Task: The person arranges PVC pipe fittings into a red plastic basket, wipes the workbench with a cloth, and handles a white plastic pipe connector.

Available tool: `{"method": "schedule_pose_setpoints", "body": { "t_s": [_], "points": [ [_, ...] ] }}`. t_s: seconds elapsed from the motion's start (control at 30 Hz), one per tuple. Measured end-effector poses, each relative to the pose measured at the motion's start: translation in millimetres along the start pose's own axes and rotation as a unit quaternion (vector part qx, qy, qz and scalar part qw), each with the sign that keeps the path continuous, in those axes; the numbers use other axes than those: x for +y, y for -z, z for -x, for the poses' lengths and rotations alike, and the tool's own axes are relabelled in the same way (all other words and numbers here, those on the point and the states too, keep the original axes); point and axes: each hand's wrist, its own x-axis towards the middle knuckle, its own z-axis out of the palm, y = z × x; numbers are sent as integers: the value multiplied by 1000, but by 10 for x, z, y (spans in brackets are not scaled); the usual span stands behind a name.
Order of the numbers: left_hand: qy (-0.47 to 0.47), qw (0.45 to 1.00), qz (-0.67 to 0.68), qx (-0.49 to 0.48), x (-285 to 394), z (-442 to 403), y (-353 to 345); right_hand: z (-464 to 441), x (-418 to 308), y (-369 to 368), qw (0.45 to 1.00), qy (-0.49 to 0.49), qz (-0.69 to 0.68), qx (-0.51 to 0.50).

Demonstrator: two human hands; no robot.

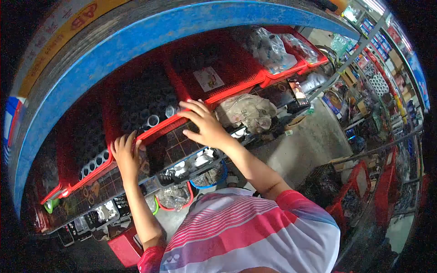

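Note:
A red plastic basket [157,129] stands on the shelf, with rows of short pipe-like rings inside; a few pale ones [153,120] catch the light near its front. My left hand [126,159] holds the basket's front left corner, fingers over the rim and thumb to the right. At the front right corner is my right hand [205,125], its fingers stretched and spread over the rim and the thumb apart below. The basket's depth is too dark to make out.
More red baskets stand either side; one holds plastic bags [271,50]. A crumpled cloth sack [246,111] lies right of my right hand. Below are black trays of white parts [202,158] and a red-rimmed bucket [175,198]. A blue beam [182,22] crosses overhead.

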Motion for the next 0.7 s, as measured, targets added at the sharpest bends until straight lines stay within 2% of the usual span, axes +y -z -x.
{"method": "schedule_pose_setpoints", "body": {
  "t_s": [0.03,0.07,0.1,0.3,0.7],
  "points": [
    [13,1000,2,-8,66,19,-37,15,6,-59,998,-31,52,-21],
    [-13,999,-37,-7,71,68,-194,4,57,-167,992,-64,104,-41],
    [6,999,-41,8,158,71,-275,3,86,-218,985,-56,154,-61],
    [54,996,-68,16,139,-55,-531,-109,160,-437,978,-93,188,-18],
    [43,994,-96,8,108,-155,-597,-288,277,-548,973,-107,205,-16]
  ]
}}
